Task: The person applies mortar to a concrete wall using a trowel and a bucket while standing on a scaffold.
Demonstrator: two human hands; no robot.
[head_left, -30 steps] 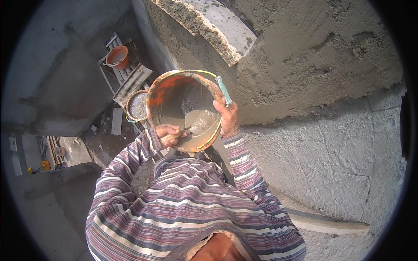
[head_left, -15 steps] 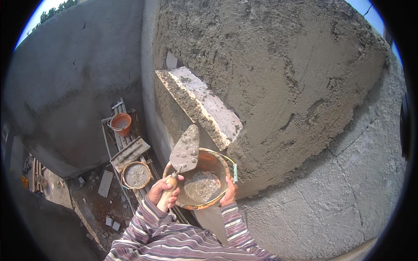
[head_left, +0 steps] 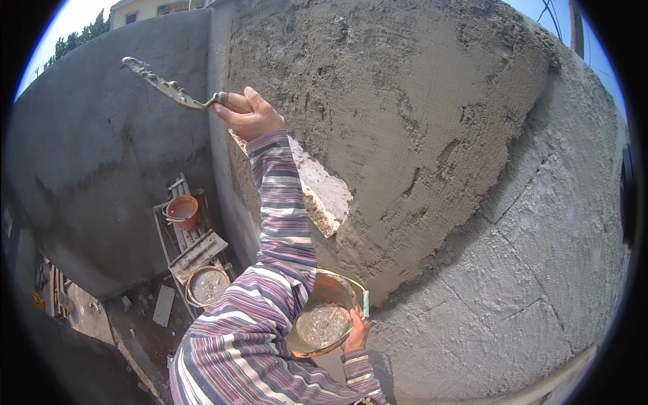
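Note:
High up at left, my left hand (head_left: 253, 118) is closed around the wooden handle of a trowel (head_left: 169, 88), whose blade appears almost edge-on and carries lumps of wet mortar. That arm stretches up in front of the rough, freshly mortared wall (head_left: 405, 135). Low in the middle, my right hand (head_left: 356, 332) grips the rim of an orange bucket (head_left: 334, 287) beside its green handle grip. Wet mortar (head_left: 324, 325) lies in this bucket; my left sleeve covers its left side. Behind the raised arm, a pale mortar-spattered slab (head_left: 327, 185) in the wall is partly hidden.
Below left, a scaffold of poles (head_left: 182, 236) bears an orange bucket (head_left: 182, 212), a mortar-caked board (head_left: 199, 256) and a second bucket of mortar (head_left: 208, 287). A smooth grey wall (head_left: 115, 155) stands at left. Rubble and a pale board (head_left: 163, 306) lie on the ground.
My left hand has lifted the trowel from above the bucket up and to the left, turning the blade edge-on. The bucket, still in my right hand, sits slightly lower in view.

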